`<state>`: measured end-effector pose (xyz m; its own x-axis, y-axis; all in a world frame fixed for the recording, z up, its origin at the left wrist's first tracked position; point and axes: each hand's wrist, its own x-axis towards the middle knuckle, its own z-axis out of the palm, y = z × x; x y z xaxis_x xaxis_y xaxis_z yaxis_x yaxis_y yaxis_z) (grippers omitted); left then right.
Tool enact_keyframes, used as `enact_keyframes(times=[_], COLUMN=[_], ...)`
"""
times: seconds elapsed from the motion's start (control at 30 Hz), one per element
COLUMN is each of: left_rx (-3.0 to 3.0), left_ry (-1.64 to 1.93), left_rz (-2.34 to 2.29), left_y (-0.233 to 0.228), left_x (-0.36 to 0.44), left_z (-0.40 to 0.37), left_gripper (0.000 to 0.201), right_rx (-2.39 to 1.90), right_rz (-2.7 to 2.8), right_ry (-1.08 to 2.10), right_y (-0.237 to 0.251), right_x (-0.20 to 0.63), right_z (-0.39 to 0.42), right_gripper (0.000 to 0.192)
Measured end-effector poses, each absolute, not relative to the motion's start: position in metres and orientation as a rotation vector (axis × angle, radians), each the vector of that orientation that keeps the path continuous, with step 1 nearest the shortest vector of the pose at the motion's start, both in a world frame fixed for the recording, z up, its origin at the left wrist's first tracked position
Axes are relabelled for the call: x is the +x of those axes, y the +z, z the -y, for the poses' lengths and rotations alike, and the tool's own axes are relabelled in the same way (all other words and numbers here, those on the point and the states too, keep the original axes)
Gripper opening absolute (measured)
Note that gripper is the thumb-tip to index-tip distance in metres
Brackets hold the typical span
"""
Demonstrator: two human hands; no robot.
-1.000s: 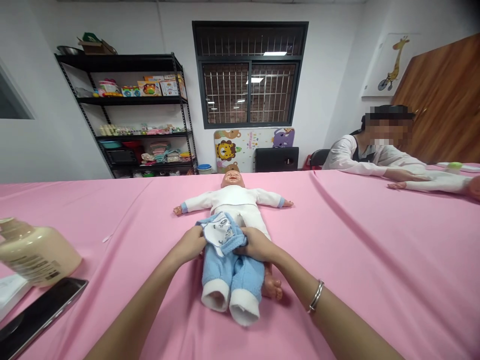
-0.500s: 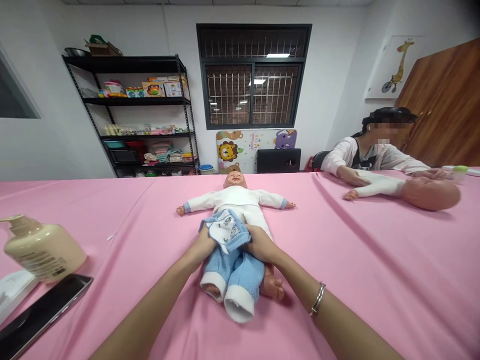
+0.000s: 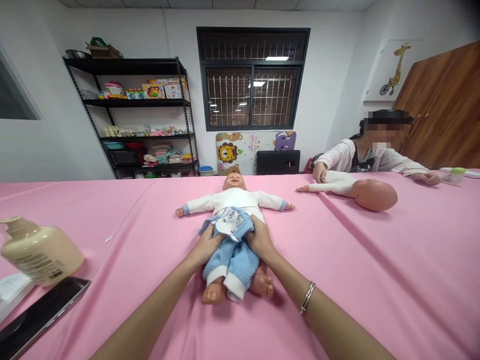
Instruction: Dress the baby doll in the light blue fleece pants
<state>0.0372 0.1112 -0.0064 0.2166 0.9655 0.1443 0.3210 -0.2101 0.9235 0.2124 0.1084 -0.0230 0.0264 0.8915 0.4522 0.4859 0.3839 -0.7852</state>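
A baby doll [image 3: 233,198] in a white top lies on its back on the pink table [image 3: 112,215], head away from me. Blue fleece trousers with white cuffs [image 3: 229,257] cover its legs, and both bare feet stick out below the cuffs. My left hand [image 3: 204,246] grips the trousers' waist on the left side. On the right side my right hand [image 3: 260,239] grips the waist too, a silver bracelet on its wrist. The folded-over bib part of the trousers lies on the doll's belly.
A cream pump bottle [image 3: 39,252] lies at the left, a dark phone [image 3: 35,317] and a white box corner near it. At the right a person [image 3: 369,152] handles another doll [image 3: 356,190]. Black shelves [image 3: 138,120] stand at the back wall.
Both my hands have pulled the blue trousers up the doll's legs toward its waist; the doll's feet now show below the cuffs. The person at the right has moved the other doll leftward.
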Motion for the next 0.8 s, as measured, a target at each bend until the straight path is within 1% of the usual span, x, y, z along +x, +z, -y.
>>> enact_keyframes(times=[0.1, 0.2, 0.27, 0.3, 0.37, 0.43, 0.53, 0.57, 0.63, 0.67, 0.73, 0.8], left_rx=[1.836, 1.854, 1.795, 1.760, 1.745, 1.806, 1.940, 1.977, 2.064, 2.123, 2.331, 2.613], left_ry=[1.050, 1.106, 1.131, 1.138, 1.114, 1.049, 0.948, 0.965, 1.139, 1.278, 1.475, 1.396], left_rz=[-1.265, -1.262, -1.306, -1.332, -1.362, -1.441, -1.749, -1.848, -1.904, -1.836, -1.474, -1.008], left_y=[-0.013, -0.018, -0.020, -0.022, -0.023, -0.021, -0.011, -0.006, 0.006, 0.011, 0.019, 0.022], left_x=[0.034, 0.027, 0.022, 0.020, 0.014, 0.008, 0.002, 0.002, 0.006, 0.011, 0.023, 0.037], left_z=[-0.121, -0.130, -0.134, -0.137, -0.140, -0.142, -0.134, -0.129, -0.113, -0.104, -0.084, -0.066], left_gripper=[0.041, 0.040, 0.040, 0.040, 0.039, 0.034, 0.026, 0.026, 0.033, 0.036, 0.039, 0.037], right_rx=[-1.234, -1.311, -1.351, -1.327, -1.186, -1.032, -0.950, -0.939, -0.908, -0.885, -0.833, -0.772], right_rz=[1.613, 1.587, 1.565, 1.544, 1.456, 1.321, 1.196, 1.168, 1.111, 1.077, 1.046, 1.076], right_ry=[0.537, 0.556, 0.640, 0.753, 1.042, 1.212, 1.173, 1.165, 1.192, 1.217, 1.274, 1.314], right_y=[-0.020, -0.011, -0.004, 0.000, 0.006, 0.011, 0.017, 0.019, 0.021, 0.022, 0.024, 0.025], right_x=[0.214, 0.218, 0.222, 0.224, 0.229, 0.233, 0.237, 0.237, 0.236, 0.235, 0.232, 0.230], right_z=[-0.106, -0.100, -0.096, -0.094, -0.092, -0.090, -0.088, -0.088, -0.087, -0.086, -0.084, -0.082], right_gripper=[0.017, 0.009, 0.027, 0.034, 0.042, 0.047, 0.052, 0.051, 0.047, 0.045, 0.043, 0.042])
